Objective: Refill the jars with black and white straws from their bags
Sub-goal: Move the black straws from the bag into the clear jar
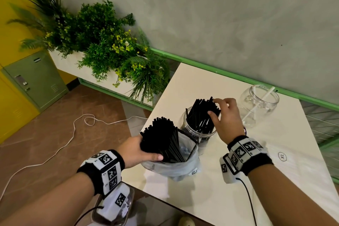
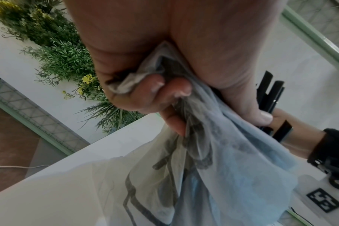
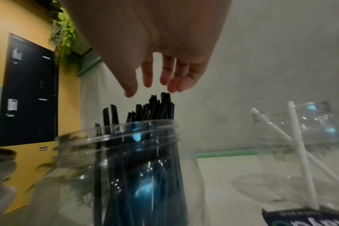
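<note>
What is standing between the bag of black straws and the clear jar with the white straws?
The jar of black straws, with the right hand at its straw tops, in the head view.

A clear plastic jar (image 1: pixel 197 130) stands upright on the white table, open-mouthed, with a sheaf of black straws (image 1: pixel 203 113) leaning in it toward its far right side, their tops well above the rim. Just beside it on the near left sits a translucent plastic bag (image 1: pixel 172 167), crumpled and open at the top, holding a thick bundle of black straws (image 1: pixel 163 139) that stick up and lean left. Farther right, apart from both, a second clear jar (image 1: pixel 258 104) stands upright; it holds what look like two white straws (image 3: pixel 300 146), crossed and leaning, though the blur makes the count unsure.
</note>
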